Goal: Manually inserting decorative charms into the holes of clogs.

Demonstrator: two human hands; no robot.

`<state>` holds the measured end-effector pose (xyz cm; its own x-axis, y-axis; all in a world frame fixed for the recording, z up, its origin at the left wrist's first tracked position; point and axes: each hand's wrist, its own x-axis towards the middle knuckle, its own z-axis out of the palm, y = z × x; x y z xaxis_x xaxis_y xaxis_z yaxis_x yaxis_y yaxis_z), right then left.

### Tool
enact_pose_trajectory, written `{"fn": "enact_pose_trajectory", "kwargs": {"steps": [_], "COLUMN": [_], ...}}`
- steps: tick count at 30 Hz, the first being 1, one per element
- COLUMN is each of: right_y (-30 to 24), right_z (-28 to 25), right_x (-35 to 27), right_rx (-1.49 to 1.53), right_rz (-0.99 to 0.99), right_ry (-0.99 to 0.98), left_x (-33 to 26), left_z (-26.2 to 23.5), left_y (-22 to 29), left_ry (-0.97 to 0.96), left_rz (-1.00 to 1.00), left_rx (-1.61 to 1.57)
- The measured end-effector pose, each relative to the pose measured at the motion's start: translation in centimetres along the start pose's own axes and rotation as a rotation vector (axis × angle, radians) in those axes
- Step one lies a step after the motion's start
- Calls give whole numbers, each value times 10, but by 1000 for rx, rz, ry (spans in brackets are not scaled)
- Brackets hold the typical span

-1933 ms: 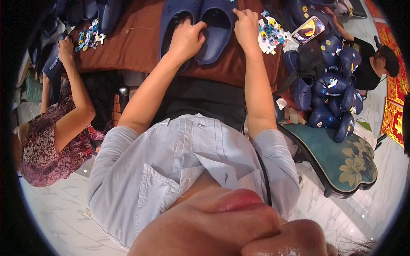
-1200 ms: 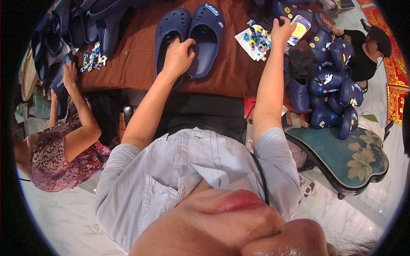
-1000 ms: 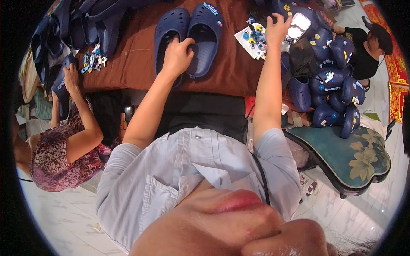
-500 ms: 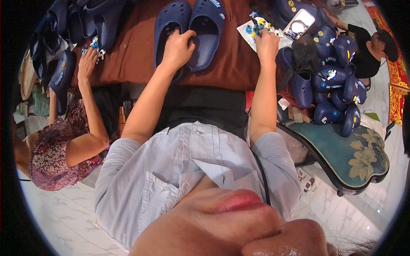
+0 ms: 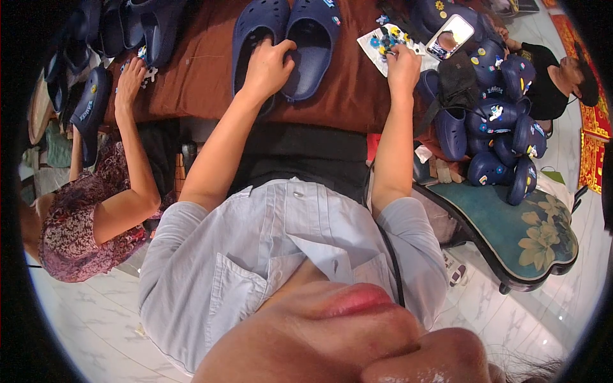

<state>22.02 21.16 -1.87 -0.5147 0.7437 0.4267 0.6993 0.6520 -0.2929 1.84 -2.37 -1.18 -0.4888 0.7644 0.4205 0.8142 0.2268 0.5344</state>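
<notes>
While my left hand [image 5: 267, 64] rests on the pair of dark blue clogs [image 5: 287, 45] near the top centre of the frame, its fingers curl over the rim of the left clog's opening, gripping that edge where the two shoes lie side by side. Both clogs lie soles down on the reddish-brown cloth [image 5: 204, 70] that covers the table, toes pointing toward the top edge.

My right hand [image 5: 403, 62], upper right of centre, is closed with the fingertips pinched together over a white sheet of small colourful charms [image 5: 386, 43]; whether a charm is actually between my fingers I cannot tell (they are too small to make out). Just right of that sheet lies a phone [image 5: 449, 37] with a light-coloured case, screen up.

At the right of the frame a heap of more dark blue clogs [image 5: 498, 134], some already carrying charms, sits above a dark green cushioned stool with a flower pattern [image 5: 530, 230]. A person in a black top [image 5: 555, 83] is at the far upper right.

At the left, another person in a patterned dress [image 5: 76, 217] reaches a hand [image 5: 129, 80] up to the table's left end, beside more dark clogs [image 5: 89, 108] lined along the upper left edge.
</notes>
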Motion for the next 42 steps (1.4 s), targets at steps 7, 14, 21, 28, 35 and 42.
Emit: {"fn": "enact_pose_trajectory", "kwargs": {"steps": [7, 14, 21, 28, 35, 42], "right_y": [-8, 2, 10, 13, 8, 11], "right_z": [-14, -11, -7, -8, -14, -21], "right_x": [-31, -46, -50, -47, -59, -64], "right_rx": [-123, 26, 14, 1, -34, 33], "right_rz": [-25, -16, -5, 2, -6, 48], "right_ry": [-51, 103, 98, 137, 128, 259], "left_x": [-2, 0, -3, -4, -5, -5], "left_z": [-1, -1, -2, -3, -3, -1], "left_y": [1, 2, 1, 0, -1, -2], "left_ry": [-11, 20, -48, -25, -16, 2], "left_rz": [-17, 3, -15, -4, 11, 22], "left_rx": [17, -7, 36, 12, -4, 0]}}
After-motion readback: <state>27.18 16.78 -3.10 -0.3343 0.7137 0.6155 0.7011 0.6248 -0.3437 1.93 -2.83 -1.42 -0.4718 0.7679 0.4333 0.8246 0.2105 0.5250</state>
